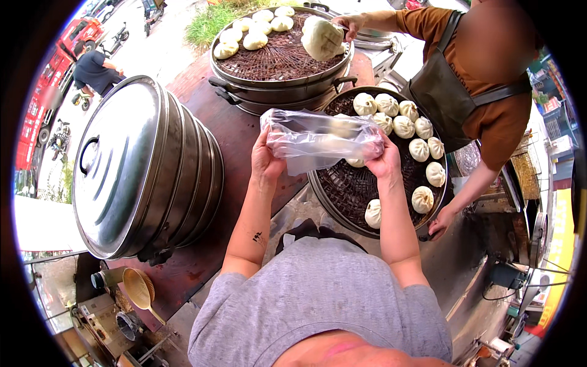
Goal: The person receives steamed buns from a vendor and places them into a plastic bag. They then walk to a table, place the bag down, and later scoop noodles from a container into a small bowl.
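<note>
A clear plastic bag (321, 139) is stretched crosswise between my two hands, its mouth spread wide. My left hand (267, 157) is closed on one end of it, and my right hand (384, 160) grips the other. Behind and below the bag lies a round steamer tray (339, 192) with a dark woven liner. Pleated white steamed buns (403, 126) sit mostly along its far and right side; the bag partly covers a few of them. Across from me a person in a brown shirt and dark apron (437, 92) holds the tray's handle with one hand (441, 224).
That person's other hand (350, 25) holds up a pale, lumpy thing (322, 39) over a second steamer (278, 61) with several buns. A tall lidded steamer stack (147, 171) stands left on the reddish table (238, 140). A yellow strainer (139, 287) lies near its edge.
</note>
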Action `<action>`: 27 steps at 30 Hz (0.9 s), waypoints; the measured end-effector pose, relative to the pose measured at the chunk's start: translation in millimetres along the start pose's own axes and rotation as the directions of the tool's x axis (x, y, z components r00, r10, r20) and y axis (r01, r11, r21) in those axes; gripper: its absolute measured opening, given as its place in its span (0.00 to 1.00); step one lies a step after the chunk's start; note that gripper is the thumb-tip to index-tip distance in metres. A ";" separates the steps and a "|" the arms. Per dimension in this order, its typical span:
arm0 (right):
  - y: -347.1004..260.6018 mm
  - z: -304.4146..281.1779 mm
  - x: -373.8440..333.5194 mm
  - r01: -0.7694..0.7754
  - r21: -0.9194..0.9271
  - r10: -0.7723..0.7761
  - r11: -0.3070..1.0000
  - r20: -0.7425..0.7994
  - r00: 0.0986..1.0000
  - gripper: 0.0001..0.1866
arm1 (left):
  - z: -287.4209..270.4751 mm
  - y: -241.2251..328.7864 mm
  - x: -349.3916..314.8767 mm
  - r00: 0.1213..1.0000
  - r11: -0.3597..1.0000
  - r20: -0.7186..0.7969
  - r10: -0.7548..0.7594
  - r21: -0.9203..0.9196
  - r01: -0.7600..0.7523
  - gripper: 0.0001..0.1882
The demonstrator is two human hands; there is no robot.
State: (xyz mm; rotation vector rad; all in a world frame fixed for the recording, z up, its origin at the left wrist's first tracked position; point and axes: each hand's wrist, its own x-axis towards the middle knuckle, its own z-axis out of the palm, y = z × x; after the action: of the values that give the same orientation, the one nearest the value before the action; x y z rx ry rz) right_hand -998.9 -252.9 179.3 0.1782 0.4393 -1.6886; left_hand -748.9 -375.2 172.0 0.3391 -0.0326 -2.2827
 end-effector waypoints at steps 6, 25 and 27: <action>5.8 20.4 1.0 0.080 -0.094 -0.092 0.992 -0.126 0.988 0.11 | -5.2 5.8 17.1 0.986 0.992 0.131 -0.105 -0.063 0.114 0.11; 8.3 27.8 -18.0 0.265 -0.393 -0.308 0.881 -0.049 0.950 0.11 | 39.6 12.7 -21.8 0.993 0.953 -0.041 0.113 0.287 -0.097 0.11; 9.9 25.8 -16.8 0.248 -0.384 -0.292 0.889 -0.059 0.955 0.11 | 37.9 14.6 -24.3 0.994 0.953 -0.038 0.105 0.289 -0.090 0.11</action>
State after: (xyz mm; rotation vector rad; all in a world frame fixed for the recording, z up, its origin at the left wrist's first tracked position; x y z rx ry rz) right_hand -983.0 -248.5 207.1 -0.0710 0.8986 -1.8355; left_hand -732.4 -370.4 216.1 0.5365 -0.3497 -2.1699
